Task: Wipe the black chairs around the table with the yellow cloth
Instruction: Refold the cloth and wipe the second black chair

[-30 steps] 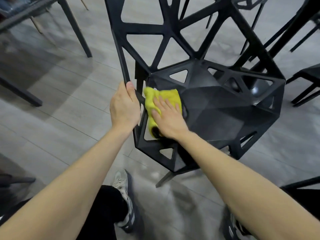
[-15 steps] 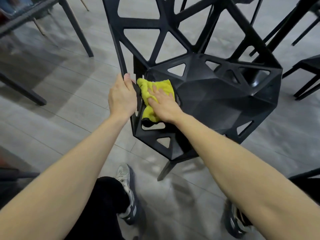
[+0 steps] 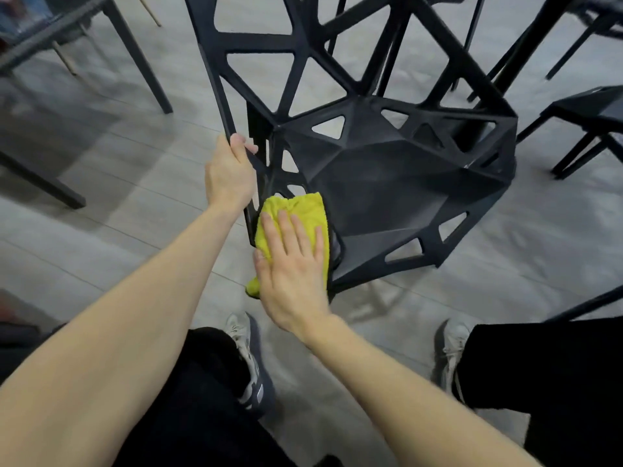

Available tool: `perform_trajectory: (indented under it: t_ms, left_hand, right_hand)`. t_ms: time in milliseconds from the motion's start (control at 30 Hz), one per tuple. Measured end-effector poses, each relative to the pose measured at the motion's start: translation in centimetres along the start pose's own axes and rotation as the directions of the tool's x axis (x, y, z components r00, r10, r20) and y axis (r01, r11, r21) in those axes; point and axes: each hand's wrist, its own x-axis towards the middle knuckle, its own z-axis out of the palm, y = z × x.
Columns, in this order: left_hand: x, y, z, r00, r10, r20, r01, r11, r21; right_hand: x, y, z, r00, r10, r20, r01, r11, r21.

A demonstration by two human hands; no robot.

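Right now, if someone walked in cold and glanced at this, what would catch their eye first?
The yellow cloth stands out, bright against the black chair, at the seat's near left edge. The right hand lies flat on it with straight fingers, pressing it to the seat. Just left of it, the left hand grips a strut of the chair's angular, cut-out frame.

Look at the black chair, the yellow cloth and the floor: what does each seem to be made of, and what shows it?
Chair: probably moulded plastic, matt black; flat facets and triangular cut-outs in one piece, though painted metal is possible.
Cloth: soft fuzzy fabric, likely microfibre; it bunches under the right hand.
Floor: grey planks with seams, maybe laminate or tile.
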Motion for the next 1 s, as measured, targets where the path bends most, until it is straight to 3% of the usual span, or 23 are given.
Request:
perform_trajectory:
  t_ms: [67,133,233,300,367,500,633,733,767,833,900,933,1000]
  left_hand:
    - [-0.6,0.7,-0.5,0.998,-0.024,0.051,0.024,1.000,-0.005]
    - [-1.7,1.3,-1.0,0.987,-0.078,0.139,0.075,0.997,0.028]
    - [-3.3,1.4,-2.9,0.923,-0.181,0.340,0.173,0.983,0.054]
    - [-3.9,1.2,-4.6,0.850,-0.209,0.484,0.202,0.977,0.067]
    - [-4.3,1.2,-6.1,0.814,-0.182,0.551,0.156,0.983,0.094]
    - [-3.8,0.5,-7.2,0.827,-0.169,0.536,0.112,0.984,0.138]
    - [-2.5,0.9,-7.0,0.824,-0.166,0.541,0.115,0.985,0.127]
    - [-1.1,1.9,-6.0,0.872,-0.153,0.464,0.145,0.988,0.052]
    - [-0.5,2.1,-5.9,0.889,-0.158,0.430,0.155,0.987,0.044]
    - [0.8,2.0,-5.8,0.919,-0.155,0.362,0.133,0.987,0.085]
    - [1.4,1.5,-6.2,0.921,-0.157,0.355,0.117,0.985,0.130]
    - [1.6,1.4,-6.3,0.916,-0.157,0.369,0.119,0.985,0.125]
    - [1.8,1.4,-6.5,0.907,-0.148,0.394,0.115,0.988,0.106]
  right_hand:
    - [-0.6,4.8,-2.1,0.983,-0.175,0.058,0.179,0.982,-0.057]
    - [-1.0,11.8,-4.6,0.969,-0.226,0.100,0.241,0.955,-0.175]
    - [-1.3,17.2,-7.1,0.998,-0.053,0.038,0.062,0.944,-0.323]
    - [-1.1,14.7,-5.5,0.998,0.040,-0.038,-0.050,0.946,-0.320]
    - [-0.1,9.2,-2.3,0.994,0.039,-0.101,-0.062,0.969,-0.241]
    - [1.4,2.1,-0.3,1.000,0.016,-0.007,-0.016,1.000,0.000]
    - [-1.0,7.9,-2.7,0.937,-0.337,0.094,0.347,0.928,-0.135]
    - [-2.3,10.8,-3.4,0.906,-0.417,0.079,0.421,0.905,-0.055]
    - [-1.9,10.6,-3.5,0.927,-0.376,0.001,0.375,0.926,0.043]
    - [0.7,9.3,-4.3,0.989,-0.092,-0.115,0.121,0.955,0.272]
    - [6.0,8.3,-5.6,0.969,0.207,-0.133,-0.141,0.910,0.389]
    - [9.0,8.2,-5.7,0.952,0.288,-0.106,-0.217,0.875,0.432]
    - [14.0,7.3,-5.6,0.961,0.276,0.031,-0.260,0.854,0.450]
